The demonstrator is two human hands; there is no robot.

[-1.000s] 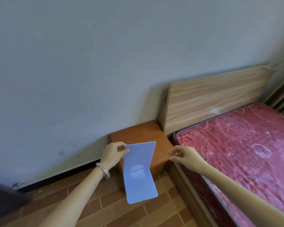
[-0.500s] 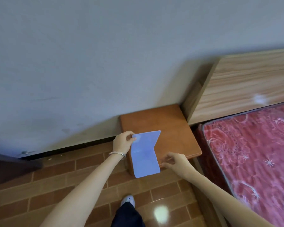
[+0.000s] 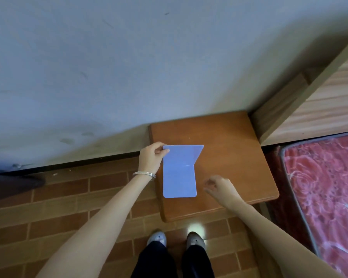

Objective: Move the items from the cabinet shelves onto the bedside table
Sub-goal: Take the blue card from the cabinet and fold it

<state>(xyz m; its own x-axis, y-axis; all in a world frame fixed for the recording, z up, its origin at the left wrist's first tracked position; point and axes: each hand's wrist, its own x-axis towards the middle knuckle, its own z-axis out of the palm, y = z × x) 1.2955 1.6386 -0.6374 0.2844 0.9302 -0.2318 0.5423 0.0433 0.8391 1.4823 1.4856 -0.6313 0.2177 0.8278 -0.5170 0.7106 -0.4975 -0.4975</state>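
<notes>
A light blue folded board [image 3: 179,173], bent across its middle, hangs over the left part of the brown bedside table [image 3: 229,149]. My left hand [image 3: 151,157] pinches the board's upper left corner; a silver bangle circles that wrist. Just right of the board's lower half, my right hand [image 3: 219,187] hovers over the tabletop with loosely curled fingers and holds nothing. Whether the board's lower edge touches the table cannot be told. The cabinet is out of view.
A grey wall rises right behind the table. A wooden headboard [image 3: 319,97] and a red patterned mattress [image 3: 329,187] border the table's right side. Brick-pattern floor [image 3: 58,207] lies to the left and in front, with my feet [image 3: 175,239] close to the table's front edge.
I have stepped closer and the view now looks straight down on the table. The board has come over the tabletop in my left hand. My right hand has moved from the table's front edge to above its top.
</notes>
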